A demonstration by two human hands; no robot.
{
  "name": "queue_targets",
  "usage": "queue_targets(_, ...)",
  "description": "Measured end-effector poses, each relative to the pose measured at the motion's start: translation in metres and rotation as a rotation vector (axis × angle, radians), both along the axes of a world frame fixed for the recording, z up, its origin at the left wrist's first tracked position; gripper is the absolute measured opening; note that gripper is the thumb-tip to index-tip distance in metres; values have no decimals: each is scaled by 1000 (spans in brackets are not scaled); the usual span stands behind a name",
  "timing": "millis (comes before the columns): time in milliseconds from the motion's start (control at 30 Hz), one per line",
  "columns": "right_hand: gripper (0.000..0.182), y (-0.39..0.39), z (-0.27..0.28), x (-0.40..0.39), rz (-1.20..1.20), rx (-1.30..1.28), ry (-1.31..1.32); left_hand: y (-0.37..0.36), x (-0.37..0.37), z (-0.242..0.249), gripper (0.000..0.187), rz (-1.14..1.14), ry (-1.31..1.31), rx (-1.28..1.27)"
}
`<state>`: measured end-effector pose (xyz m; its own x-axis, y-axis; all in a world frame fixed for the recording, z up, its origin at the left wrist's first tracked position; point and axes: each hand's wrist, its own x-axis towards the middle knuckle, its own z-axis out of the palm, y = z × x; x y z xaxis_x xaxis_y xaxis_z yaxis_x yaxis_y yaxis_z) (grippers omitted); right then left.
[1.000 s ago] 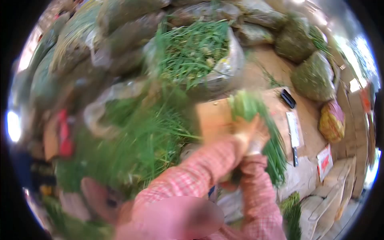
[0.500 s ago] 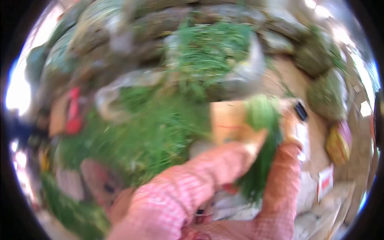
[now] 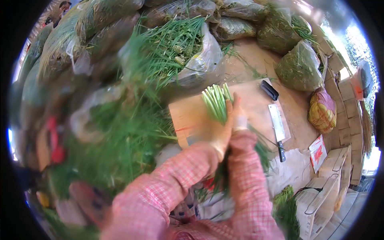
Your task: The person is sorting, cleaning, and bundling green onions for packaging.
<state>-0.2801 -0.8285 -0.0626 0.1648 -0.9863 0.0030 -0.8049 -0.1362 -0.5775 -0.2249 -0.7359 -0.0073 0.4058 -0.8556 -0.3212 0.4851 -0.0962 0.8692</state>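
Note:
A bunch of garlic chives [image 3: 216, 103] stands over the wooden board [image 3: 186, 118], pale cut ends up and green leaves hanging down between my forearms. Around its left side my left hand [image 3: 222, 130] is closed, partly blurred. My right hand [image 3: 239, 114] presses against the bunch from the right, its fingers close together and partly hidden. To the right of my hands lies a knife [image 3: 277, 124] with a black handle, flat on the board and cardboard. A black, box-like object [image 3: 269, 90] rests at the board's upper right corner.
A big heap of loose green chives [image 3: 120, 140] spreads on the left. Behind the board sits an open plastic bag [image 3: 206, 52] of trimmings. Filled bags [image 3: 298, 68] line the back and right. A plastic crate [image 3: 316, 204] and a red-and-white packet [image 3: 318, 153] are at lower right.
The view has swung to the right and sharpened. The chives remain in my hands, their cut ends now turned up toward the camera, and my hands have come closer together.

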Motion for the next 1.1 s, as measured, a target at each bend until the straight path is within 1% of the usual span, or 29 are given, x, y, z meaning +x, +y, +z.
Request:
queue_targets(33, 54, -1, 0, -3, -35, -10, -8, 2, 4, -1, 58, -41, -38, 62)
queue_targets(67, 54, 0, 0, -7, -66, -17, -15, 8, 3, 1, 62, -74, 112, 76)
queue_targets(100, 54, 2, 0, -9, -94, -20, -22, 10, 6, 3, 62, -92, 90, 123)
queue_targets(167, 52, 2, -4, -16, -126, -114, -184, 15, 13, 7, 63, -111, 44, 221)
queue_targets(200, 51, 0, -10, -20, -136, -156, -267, 19, 16, 11, 57, -172, 143, 223)
queue_targets(267, 47, -29, -78, -55, 370, -682, 1222, 25, 27, 25, 46, -242, 329, 220)
queue_targets(300, 38, -15, -52, -37, 164, -551, 1159, 33, 46, 29, 42, -224, 405, 216)
queue_targets(333, 38, -22, -58, -37, 107, -254, 1012, 35, 59, 19, 43, -284, 414, 180)
queue_targets(367, 38, -27, -56, -50, 97, -157, 851, 40, 67, 12, 47, -182, 278, 91)
queue_targets(400, 39, -27, -39, -69, 87, -147, 537, 45, 75, 8, 53, -78, 132, 13)
queue_targets(433, 40, -31, -24, -90, 123, -177, 249, 40, 84, -2, 58, -58, 31, -22)
queue_targets(500, 42, -29, 8, -93, 183, -276, -54, 34, 121, -19, 67, -134, -128, -26)
queue_targets(533, 41, -19, 46, -51, 103, -217, -181, 38, 154, -21, 71, -153, -150, -42)
queue_targets(567, 39, 1, 75, -12, 142, -245, -332, 58, 194, -9, 74, -149, -112, -88)
queue_targets(600, 37, 12, 97, 21, 224, -211, -294, 80, 229, 5, 77, -155, -71, -138)
queue_targets(633, 36, 21, 112, 57, 303, -173, -254, 121, 265, 41, 70, -52, -8, -91)
queue_targets(667, 36, 23, 103, 93, 422, -133, -427, 145, 302, 28, 66, -12, -155, 116)
queue_targets(700, 35, 44, 123, 145, 499, 20, -457, 168, 341, -5, 62, 35, -217, 128)
queue_targets(733, 34, 60, 115, 188, 565, 16, -478, 194, 377, 7, 54, 88, -92, 168)
queue_targets(767, 33, 65, 110, 218, 656, 203, -484, 214, 418, -91, 43, 73, -426, 93)
queue_targets(800, 32, 73, 104, 260, 733, 380, -462, 237, 454, -100, 37, 222, -492, 185)
queue_targets(833, 34, 81, 89, 305, 779, 540, -509, 259, 489, -108, 32, 371, -548, 284)
queue_targets(867, 36, 81, 64, 345, 779, 679, -515, 269, 522, -93, 35, 540, -269, 442)
queue_targets(900, 36, 77, 27, 378, 712, 842, -540, 291, 562, -144, 38, 678, -170, 385)
queue_targets(933, 36, 70, -14, 412, 768, 758, -500, 313, 603, -176, 33, 719, -344, 573)
queue_targets(967, 40, 45, -73, 435, 753, 674, -352, 334, 641, -226, 31, 830, -554, 633)
queue_targets(1033, 56, -7, -194, 476, 636, 492, 45, 359, 692, -233, 31, 700, -778, 1034)
queue_targets(1067, 66, 0, -207, 491, 574, 298, 232, 363, 702, -235, 56, 797, -746, 1095)
queue_targets(1100, 76, 4, -210, 500, 502, 93, 414, 370, 720, -271, 71, 976, -927, 1180)
